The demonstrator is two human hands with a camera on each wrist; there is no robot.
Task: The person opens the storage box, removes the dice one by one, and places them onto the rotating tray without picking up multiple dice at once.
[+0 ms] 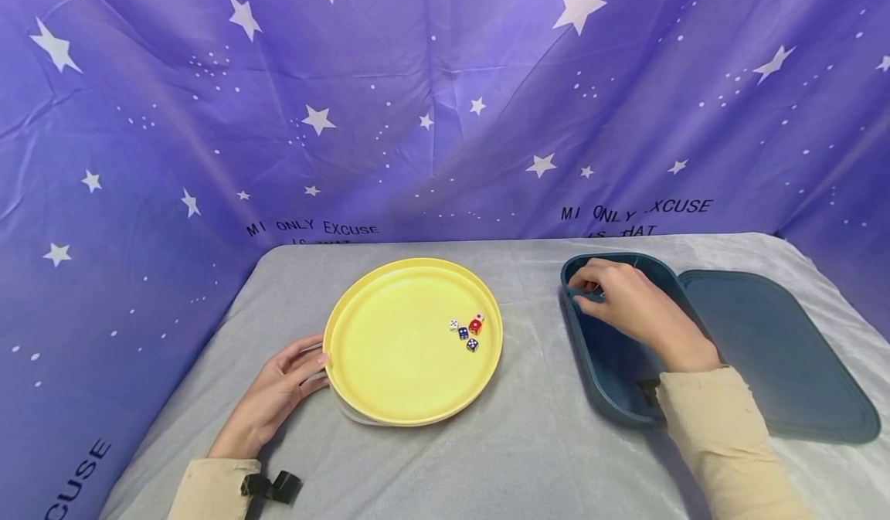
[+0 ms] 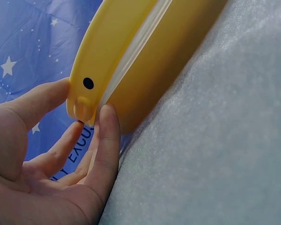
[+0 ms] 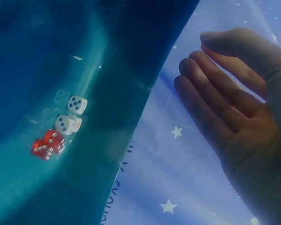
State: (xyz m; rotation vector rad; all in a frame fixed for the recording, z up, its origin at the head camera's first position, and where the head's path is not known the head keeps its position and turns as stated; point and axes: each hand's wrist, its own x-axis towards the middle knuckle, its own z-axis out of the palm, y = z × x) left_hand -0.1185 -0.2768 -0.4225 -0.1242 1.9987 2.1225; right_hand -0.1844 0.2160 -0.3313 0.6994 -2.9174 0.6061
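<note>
A round yellow tray (image 1: 399, 350) carries several small dice (image 1: 463, 334), white, blue and red, near its right side. My left hand (image 1: 281, 389) rests its fingertips against the tray's left rim, fingers fairly straight. There, the left wrist view shows a black eye dot (image 2: 88, 83) and a small beak (image 2: 82, 108) on the yellow side. My right hand (image 1: 636, 307) is over the far-left part of a dark teal box (image 1: 584, 358). In the right wrist view its fingers are loosely bent with nothing visible between them. White dice (image 3: 77, 104) and red dice (image 3: 49, 144) lie inside the box.
The box's dark teal lid (image 1: 786, 358) lies flat at its right. Pale grey cloth (image 1: 521, 443) covers the table. A purple curtain (image 1: 431, 79) with white stars hangs behind and along the sides.
</note>
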